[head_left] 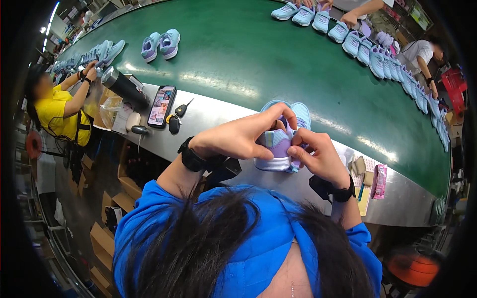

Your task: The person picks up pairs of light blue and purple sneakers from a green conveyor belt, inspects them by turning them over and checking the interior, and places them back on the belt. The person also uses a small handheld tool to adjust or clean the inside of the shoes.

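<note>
- The wide dark-green conveyor belt [258,54] lies bare across its middle, between the near steel ledge and the far row of shoes.
- A loose pair of pale blue and lilac trainers [160,44] stands alone on the belt's left part.
- A long row of light blue trainers [385,62] crowds the far right edge.
- On the grey steel ledge [218,116], a black smartphone [161,106], a black car key [174,122] and a black cylindrical flask [125,87] block the left.
- A pink packet [380,181] and small cardboard boxes [362,169] fill the right.
</note>
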